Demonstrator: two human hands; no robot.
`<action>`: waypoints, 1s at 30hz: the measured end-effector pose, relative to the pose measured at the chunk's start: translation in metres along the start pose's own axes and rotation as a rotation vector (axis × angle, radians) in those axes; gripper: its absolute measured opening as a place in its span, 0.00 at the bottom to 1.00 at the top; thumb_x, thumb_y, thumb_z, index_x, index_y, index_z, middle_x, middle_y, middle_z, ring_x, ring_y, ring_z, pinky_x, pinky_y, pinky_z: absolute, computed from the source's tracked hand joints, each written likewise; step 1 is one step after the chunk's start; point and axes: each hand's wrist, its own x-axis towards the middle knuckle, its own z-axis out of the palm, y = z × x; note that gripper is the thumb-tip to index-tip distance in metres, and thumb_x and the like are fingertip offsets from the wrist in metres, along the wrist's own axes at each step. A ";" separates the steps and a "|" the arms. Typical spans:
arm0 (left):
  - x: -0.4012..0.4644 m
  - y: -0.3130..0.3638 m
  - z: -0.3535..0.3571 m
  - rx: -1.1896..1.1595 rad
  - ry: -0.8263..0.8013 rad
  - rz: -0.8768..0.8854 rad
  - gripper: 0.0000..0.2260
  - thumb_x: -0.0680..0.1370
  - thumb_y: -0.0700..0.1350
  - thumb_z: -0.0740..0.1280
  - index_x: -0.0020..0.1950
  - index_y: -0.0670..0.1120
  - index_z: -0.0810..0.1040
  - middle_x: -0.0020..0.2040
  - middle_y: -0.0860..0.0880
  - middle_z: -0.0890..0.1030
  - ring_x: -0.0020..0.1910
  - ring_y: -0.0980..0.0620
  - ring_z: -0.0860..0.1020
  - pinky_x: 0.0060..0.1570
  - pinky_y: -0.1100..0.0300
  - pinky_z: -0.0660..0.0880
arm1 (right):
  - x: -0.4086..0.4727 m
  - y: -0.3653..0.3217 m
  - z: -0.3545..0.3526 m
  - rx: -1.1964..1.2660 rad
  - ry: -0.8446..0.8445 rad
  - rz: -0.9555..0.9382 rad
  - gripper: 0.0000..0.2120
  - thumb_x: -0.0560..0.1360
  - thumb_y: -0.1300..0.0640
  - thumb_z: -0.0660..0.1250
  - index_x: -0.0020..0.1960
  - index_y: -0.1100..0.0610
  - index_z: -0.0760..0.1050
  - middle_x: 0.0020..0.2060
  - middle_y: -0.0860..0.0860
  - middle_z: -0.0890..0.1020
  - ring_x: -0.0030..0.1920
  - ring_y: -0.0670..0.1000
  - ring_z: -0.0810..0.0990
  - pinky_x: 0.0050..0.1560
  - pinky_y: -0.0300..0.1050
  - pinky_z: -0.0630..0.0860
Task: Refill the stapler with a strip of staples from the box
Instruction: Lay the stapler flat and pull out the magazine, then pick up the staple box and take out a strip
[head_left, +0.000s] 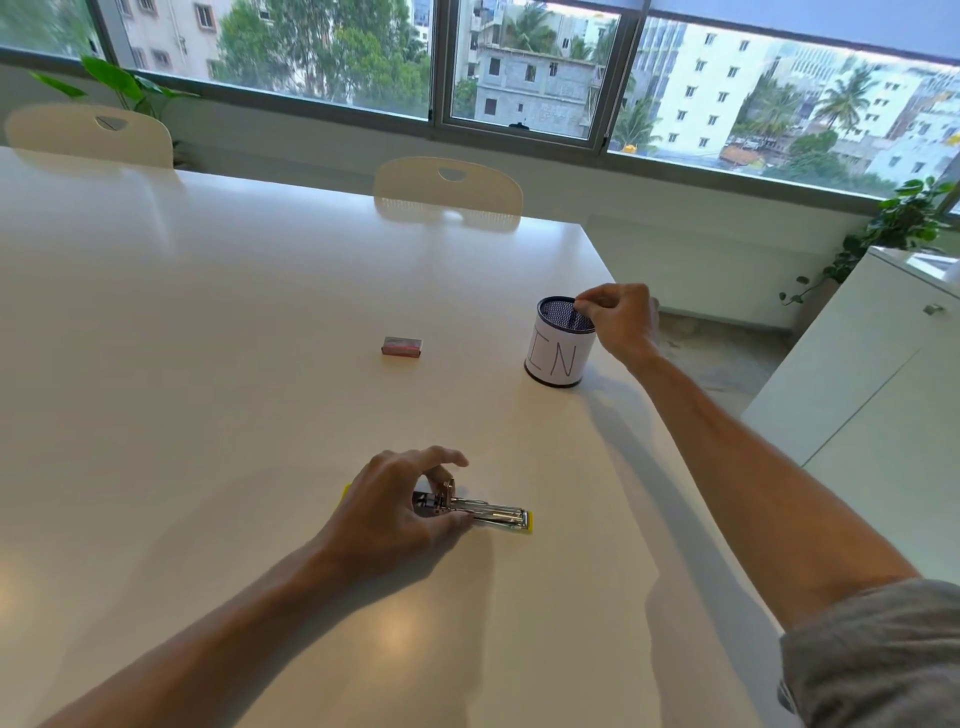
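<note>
**Stapler lies open on the white table**

Low in the middle of the frame, the yellow stapler (488, 512) lies opened out, its metal track bare. My left hand (400, 512) steadies its rear end, thumb and fingers curled around it. The small staple box (401, 346) sits closed, well apart, up at mid-frame. To its right, my right hand (618, 319) hovers over the rim of a mesh cup (558, 358) marked "IN", fingertips pinched; whether they hold anything I cannot tell. Two chairs (449, 192) stand along the table's (208, 338) far edge.
</note>
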 end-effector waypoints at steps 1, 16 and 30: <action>0.000 0.000 0.000 0.001 -0.001 -0.001 0.20 0.65 0.58 0.72 0.57 0.62 0.77 0.42 0.61 0.81 0.48 0.60 0.76 0.48 0.54 0.78 | 0.001 0.001 0.001 -0.001 0.014 0.009 0.05 0.72 0.58 0.74 0.48 0.55 0.86 0.44 0.53 0.88 0.43 0.47 0.83 0.50 0.38 0.75; 0.002 -0.002 0.001 0.006 0.019 -0.018 0.20 0.67 0.57 0.74 0.58 0.61 0.77 0.42 0.61 0.81 0.50 0.58 0.77 0.49 0.51 0.78 | -0.047 -0.016 0.047 0.086 -0.076 -0.278 0.05 0.74 0.58 0.70 0.47 0.56 0.85 0.41 0.49 0.87 0.40 0.45 0.83 0.46 0.35 0.76; 0.011 -0.009 -0.004 0.069 -0.027 0.118 0.28 0.66 0.66 0.71 0.62 0.54 0.78 0.46 0.58 0.82 0.47 0.56 0.78 0.52 0.72 0.64 | -0.084 -0.026 0.149 -0.073 -0.400 -0.217 0.28 0.73 0.47 0.73 0.68 0.58 0.74 0.62 0.57 0.80 0.58 0.55 0.80 0.57 0.52 0.78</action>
